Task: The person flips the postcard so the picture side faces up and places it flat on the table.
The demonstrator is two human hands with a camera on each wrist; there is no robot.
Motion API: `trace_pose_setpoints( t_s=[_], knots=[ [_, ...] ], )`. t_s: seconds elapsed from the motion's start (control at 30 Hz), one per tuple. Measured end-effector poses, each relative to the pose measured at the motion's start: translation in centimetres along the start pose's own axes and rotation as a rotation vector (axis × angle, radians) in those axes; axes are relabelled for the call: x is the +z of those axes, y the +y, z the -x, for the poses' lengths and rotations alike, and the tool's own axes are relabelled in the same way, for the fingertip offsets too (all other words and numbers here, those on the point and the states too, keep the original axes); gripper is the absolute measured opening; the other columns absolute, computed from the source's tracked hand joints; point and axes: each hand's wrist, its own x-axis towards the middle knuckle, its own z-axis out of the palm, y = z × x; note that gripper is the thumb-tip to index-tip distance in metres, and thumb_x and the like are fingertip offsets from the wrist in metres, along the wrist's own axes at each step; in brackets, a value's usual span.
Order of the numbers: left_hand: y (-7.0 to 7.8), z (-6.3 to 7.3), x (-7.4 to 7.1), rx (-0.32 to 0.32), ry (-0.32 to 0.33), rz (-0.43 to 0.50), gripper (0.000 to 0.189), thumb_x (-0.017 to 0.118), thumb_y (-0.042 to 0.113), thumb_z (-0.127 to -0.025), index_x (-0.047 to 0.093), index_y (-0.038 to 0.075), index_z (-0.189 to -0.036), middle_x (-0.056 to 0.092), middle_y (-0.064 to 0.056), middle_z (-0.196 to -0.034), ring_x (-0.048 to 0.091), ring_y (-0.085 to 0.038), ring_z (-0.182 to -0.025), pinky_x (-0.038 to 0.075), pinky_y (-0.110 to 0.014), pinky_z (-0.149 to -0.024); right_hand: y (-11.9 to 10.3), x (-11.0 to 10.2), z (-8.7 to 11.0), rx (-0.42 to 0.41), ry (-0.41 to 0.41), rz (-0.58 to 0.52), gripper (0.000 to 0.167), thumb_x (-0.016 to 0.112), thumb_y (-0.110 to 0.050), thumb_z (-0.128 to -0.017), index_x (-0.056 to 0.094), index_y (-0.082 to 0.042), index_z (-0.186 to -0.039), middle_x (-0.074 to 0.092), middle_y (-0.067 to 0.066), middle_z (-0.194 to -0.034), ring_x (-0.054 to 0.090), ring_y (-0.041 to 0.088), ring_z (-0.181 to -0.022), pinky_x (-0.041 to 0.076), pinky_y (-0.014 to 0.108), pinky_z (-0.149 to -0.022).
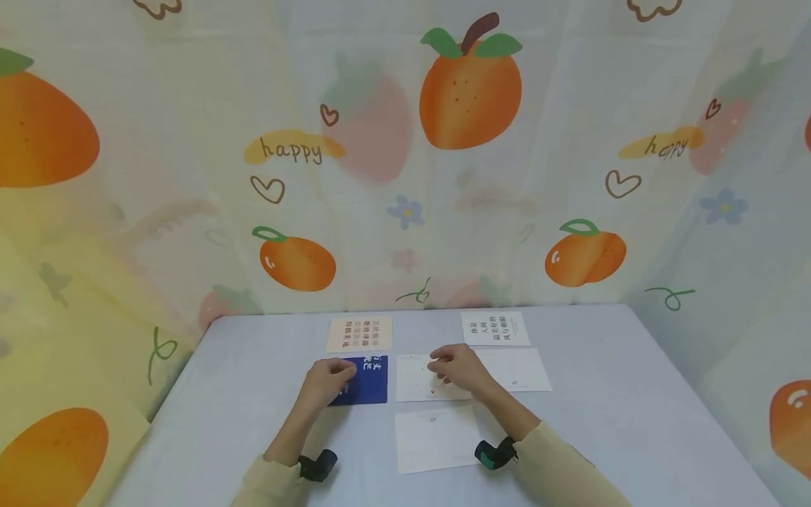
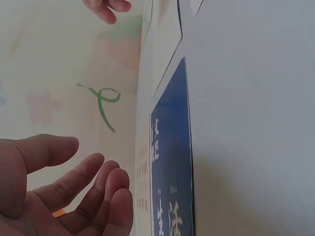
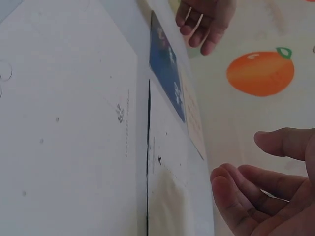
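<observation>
My left hand (image 1: 324, 382) hovers over the left part of a blue card (image 1: 374, 386) with white characters. In the left wrist view its thumb stands apart from the loosely bent fingers (image 2: 78, 179), and nothing is between them. My right hand (image 1: 465, 369) hangs above a white card (image 1: 415, 386) in the middle and partly hides it. Its thumb and fingers (image 3: 229, 189) are also apart and empty in the right wrist view. Beside it lies another white card (image 1: 524, 371), with a larger-looking white card (image 1: 437, 443) in front.
Behind the blue card lies a beige card (image 1: 360, 334) with brown characters. A white card with dark characters (image 1: 496, 329) is at the back right. All lie flat on a pale table (image 1: 633, 422), backed by a fruit-patterned curtain (image 1: 443, 232). Each wrist wears a dark device (image 1: 319, 465).
</observation>
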Motion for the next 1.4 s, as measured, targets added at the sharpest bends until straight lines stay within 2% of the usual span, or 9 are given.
trace_pose_setpoints(
  t_s=[0.2,0.33,0.57,0.8,1.0,1.07,1.2,1.4],
  knots=[
    [1.2,-0.7,1.1,0.045,-0.024,-0.066,0.022,0.062,0.019,-0.092,0.07,0.003,-0.105,0.071,-0.01,-0.094,0.062,-0.017,-0.079,0.051,-0.031,-0.069,0.9,-1.3,0.2,0.048,0.091,0.012,0.031,0.067,-0.01,-0.088,0.066,0.006,-0.115,0.072,0.013,-0.093,0.067,0.023,-0.076,0.057,0.031,-0.069],
    [2.3,-1.1,1.7,0.062,-0.038,-0.086,0.021,0.063,0.02,-0.091,0.072,0.004,-0.103,0.07,-0.009,-0.09,0.061,-0.016,-0.076,0.049,-0.029,-0.066,1.4,-2.2,0.1,0.07,0.126,0.037,0.032,0.067,-0.011,-0.088,0.065,0.006,-0.116,0.071,0.014,-0.093,0.066,0.023,-0.076,0.057,0.03,-0.068],
    [3.4,-1.5,3.1,0.046,-0.068,-0.094,0.022,0.064,0.022,-0.091,0.072,0.004,-0.102,0.07,-0.01,-0.09,0.061,-0.018,-0.078,0.049,-0.031,-0.068,2.1,-3.1,0.0,0.105,0.156,0.093,0.036,0.067,-0.013,-0.088,0.064,0.007,-0.117,0.07,0.014,-0.093,0.066,0.021,-0.075,0.056,0.03,-0.066],
    [3.3,-1.5,4.7,0.05,-0.111,-0.106,0.024,0.064,0.023,-0.091,0.072,0.003,-0.102,0.07,-0.008,-0.09,0.062,-0.017,-0.078,0.051,-0.031,-0.069,2.3,-3.4,0.1,0.149,0.144,0.189,0.037,0.068,-0.014,-0.088,0.064,0.007,-0.117,0.069,0.012,-0.084,0.059,0.017,-0.064,0.045,0.024,-0.057],
    [2.7,-1.4,6.0,0.062,-0.118,-0.132,0.023,0.067,0.021,-0.089,0.072,0.002,-0.1,0.071,-0.009,-0.092,0.062,-0.018,-0.08,0.053,-0.035,-0.073,2.5,-3.1,0.3,0.17,0.147,0.266,0.039,0.069,-0.017,-0.086,0.064,0.007,-0.116,0.07,0.015,-0.096,0.061,0.015,-0.066,0.046,0.024,-0.059],
    [2.6,-1.3,6.3,0.053,-0.11,-0.145,0.023,0.068,0.021,-0.088,0.071,0.001,-0.1,0.07,-0.011,-0.094,0.062,-0.019,-0.082,0.053,-0.037,-0.075,2.6,-2.9,0.4,0.178,0.141,0.277,0.039,0.069,-0.017,-0.086,0.064,0.007,-0.116,0.07,0.016,-0.099,0.06,0.014,-0.067,0.046,0.023,-0.058],
    [2.6,-1.1,6.7,0.057,-0.089,-0.165,0.023,0.069,0.019,-0.087,0.072,-0.001,-0.099,0.071,-0.013,-0.097,0.063,-0.021,-0.083,0.054,-0.038,-0.076,2.6,-2.6,0.5,0.18,0.141,0.284,0.037,0.069,-0.015,-0.086,0.065,0.009,-0.113,0.069,0.015,-0.093,0.059,0.014,-0.064,0.045,0.022,-0.055],
    [2.8,-1.0,7.0,0.04,-0.092,-0.148,0.022,0.068,0.019,-0.088,0.072,-0.001,-0.098,0.07,-0.011,-0.088,0.063,-0.018,-0.075,0.054,-0.033,-0.068,2.8,-2.3,0.5,0.173,0.165,0.244,0.033,0.069,-0.012,-0.086,0.066,0.01,-0.11,0.07,0.015,-0.093,0.058,0.012,-0.062,0.045,0.021,-0.053]
  ],
)
